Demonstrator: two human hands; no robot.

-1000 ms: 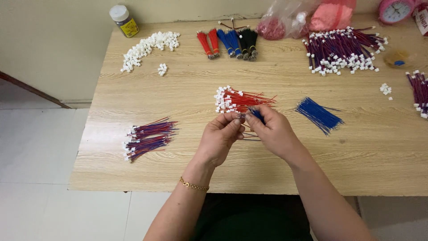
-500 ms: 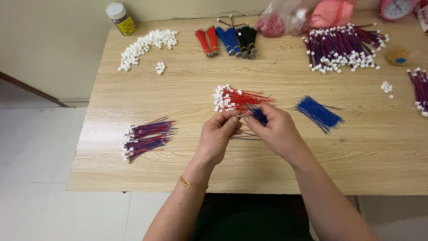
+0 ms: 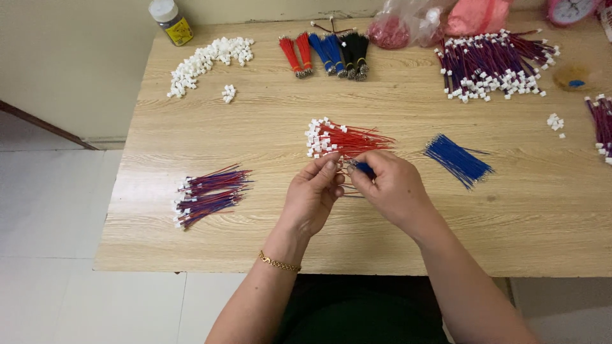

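From the head camera, both hands meet over the middle of the wooden table (image 3: 191, 114). The left hand (image 3: 313, 199) has its fingertips pinched together on something too small to make out, and the right hand (image 3: 390, 188) is closed on a blue wire (image 3: 364, 169), its end poking out between the two hands. Just beyond the fingers lies a bundle of red wires with white connectors (image 3: 341, 138). A loose bunch of blue wires (image 3: 457, 159) lies to the right, and finished red-and-blue pairs (image 3: 209, 194) lie near the left edge.
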